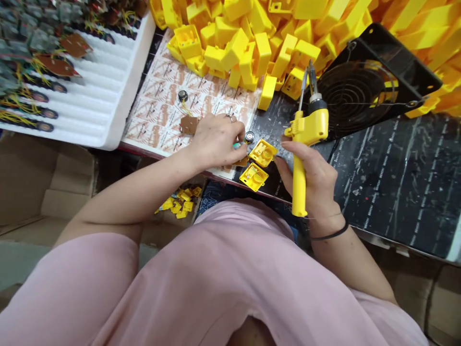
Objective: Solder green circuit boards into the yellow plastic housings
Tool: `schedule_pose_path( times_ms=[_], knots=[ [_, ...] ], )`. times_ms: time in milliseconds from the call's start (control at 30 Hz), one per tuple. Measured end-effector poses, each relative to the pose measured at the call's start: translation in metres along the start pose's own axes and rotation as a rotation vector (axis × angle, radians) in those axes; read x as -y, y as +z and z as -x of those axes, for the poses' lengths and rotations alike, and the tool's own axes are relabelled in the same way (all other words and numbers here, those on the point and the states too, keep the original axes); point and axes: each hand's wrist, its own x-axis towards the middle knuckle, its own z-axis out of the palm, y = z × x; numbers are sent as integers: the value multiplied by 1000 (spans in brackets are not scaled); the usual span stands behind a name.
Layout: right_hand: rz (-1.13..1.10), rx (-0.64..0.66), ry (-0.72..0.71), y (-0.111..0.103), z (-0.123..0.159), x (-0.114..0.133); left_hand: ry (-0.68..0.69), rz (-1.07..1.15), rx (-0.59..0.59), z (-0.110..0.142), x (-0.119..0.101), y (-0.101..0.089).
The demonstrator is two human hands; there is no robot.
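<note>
My right hand (312,185) grips the handle of a yellow soldering gun (305,129), its tip pointing up and away toward the fan. My left hand (216,139) is closed in a pinch at the table's front edge, holding a small part with a green bit that I cannot make out. Just right of its fingertips lie two open yellow plastic cases (258,166) and a small round black speaker (249,137). A brown circuit board (188,125) with a second speaker (183,95) on thin wires lies just beyond the left hand.
A big heap of yellow plastic housings (252,43) fills the back. A black fan (360,91) stands at the right on a dark scratched mat (403,178). A white foam tray (101,96) with wired boards sits left. Cardboard boxes (43,187) and loose yellow parts (182,199) lie below.
</note>
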Motion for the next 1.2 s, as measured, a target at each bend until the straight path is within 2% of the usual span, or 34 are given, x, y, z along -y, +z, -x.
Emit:
schedule_pose_path(
  times_ms=[133, 267, 400, 533, 667, 800, 900, 1000, 1100, 1200],
  knots=[
    [5, -26, -17, -8, 9, -2, 5, 213, -25, 6, 8, -5],
    [-33, -19, 11, -10, 18, -1, 100, 363, -46, 20, 13, -8],
    [-35, 6, 38, -10, 24, 9, 261, 191, -77, 31, 1, -11],
    [39, 42, 12, 2, 29, 25, 454, -104, -14, 29, -21, -12],
    [44, 72, 9, 19, 30, 34, 436, -217, 43, 22, -31, -8],
    [36, 75, -28, 21, 29, 27, 388, -72, 44, 22, -25, -6],
    [27, 69, -60, 13, 27, 18, 367, 104, 16, 26, -16, -4],
    [21, -23, -76, -3, 26, 12, 336, 143, -57, 31, -10, 2],
    [-40, -129, -105, -30, 29, 7, 306, 112, -88, 34, -11, 7],
    [-121, -77, -48, -65, 42, 6, 250, 76, -60, 35, -15, 7]
  ],
)
